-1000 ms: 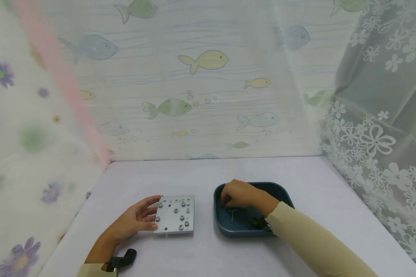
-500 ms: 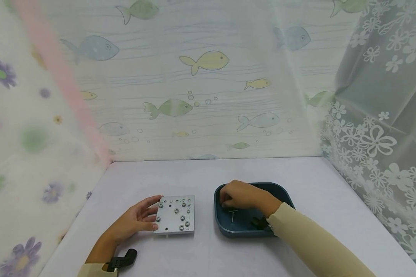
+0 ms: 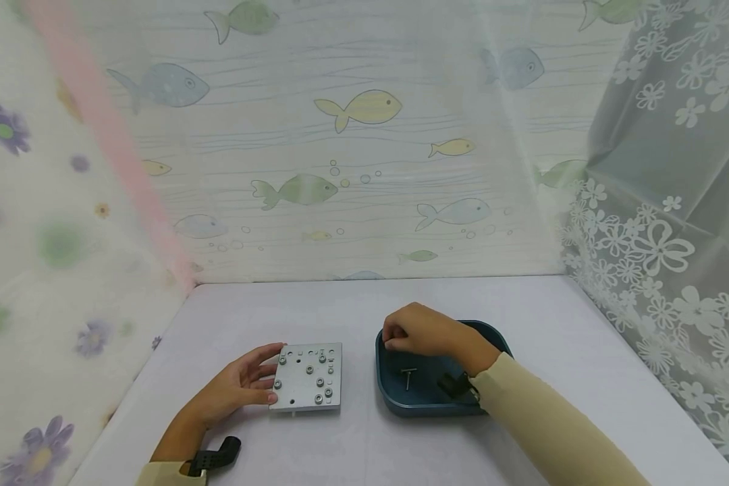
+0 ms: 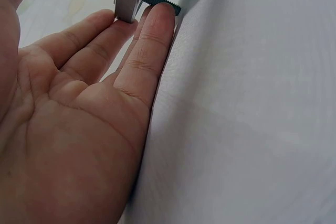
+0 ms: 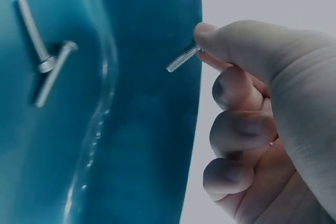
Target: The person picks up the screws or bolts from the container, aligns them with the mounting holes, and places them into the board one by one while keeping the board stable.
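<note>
Wears pale sleeves nearest, with a black wrist camera on the left arm. Holds a metal plate by its left side in the left hand, thumb at the near corner, fingers along the edge. Shows screw heads on the plate's top and threaded shanks below. To the plate's right, well apart: a dark blue tray, partly hidden by the right hand and forearm, with two loose screws inside, forming a T. Pinches another screw between thumb and finger of the right hand, above the tray's rim, remaining fingers curled. Beneath: a smooth white tabletop, reaching back between a flowered curtain at left, pink-banded, and a folded grey sheer at right. Farthest: a pale fish-printed backdrop.
</note>
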{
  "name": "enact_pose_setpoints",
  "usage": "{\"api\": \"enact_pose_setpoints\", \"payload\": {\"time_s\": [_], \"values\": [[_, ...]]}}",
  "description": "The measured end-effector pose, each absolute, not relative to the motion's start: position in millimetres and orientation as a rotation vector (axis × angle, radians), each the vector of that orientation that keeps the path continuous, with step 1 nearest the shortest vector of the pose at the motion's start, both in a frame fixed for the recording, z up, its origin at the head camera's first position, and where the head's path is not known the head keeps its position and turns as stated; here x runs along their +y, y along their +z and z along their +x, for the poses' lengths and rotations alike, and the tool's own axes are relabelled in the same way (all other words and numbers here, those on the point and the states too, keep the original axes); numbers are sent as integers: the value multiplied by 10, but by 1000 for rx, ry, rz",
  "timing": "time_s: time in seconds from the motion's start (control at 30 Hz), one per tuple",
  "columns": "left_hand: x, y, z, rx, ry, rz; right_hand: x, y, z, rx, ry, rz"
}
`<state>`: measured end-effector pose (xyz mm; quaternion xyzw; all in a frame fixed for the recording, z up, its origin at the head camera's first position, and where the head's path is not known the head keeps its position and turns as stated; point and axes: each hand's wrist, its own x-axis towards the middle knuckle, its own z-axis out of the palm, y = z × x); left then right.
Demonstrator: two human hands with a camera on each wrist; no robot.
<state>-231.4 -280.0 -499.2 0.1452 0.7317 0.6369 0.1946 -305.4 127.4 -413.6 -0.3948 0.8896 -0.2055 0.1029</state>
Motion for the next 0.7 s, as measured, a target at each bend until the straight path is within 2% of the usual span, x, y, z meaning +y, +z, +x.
{"api": "enact_pose_setpoints", "payload": {"time_s": [0.7], "values": [[-2798, -4995, -2300, 2073, 1776, 389, 1122, -3917, -3019, 2625, -998, -1124]]}}
